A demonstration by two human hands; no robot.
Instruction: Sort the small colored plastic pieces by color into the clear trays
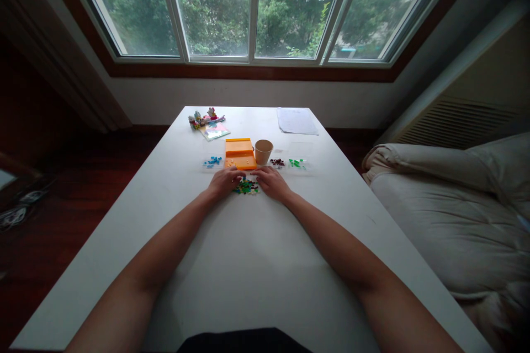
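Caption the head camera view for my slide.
Left hand and right hand flank a pile of small colorful pieces on a white table, with an orange box and a cup just beyond.

No readable text, label, brand, number or sign. Paper sheets at far end of surface, colourful card opposite: any print too small, faint to make out.

A home is indicated by the padded beige fabric sofa, the dark reddish-brown wooden floor, the draped brownish curtain and the wide brown-framed glass window, through which leafy green trees are seen.
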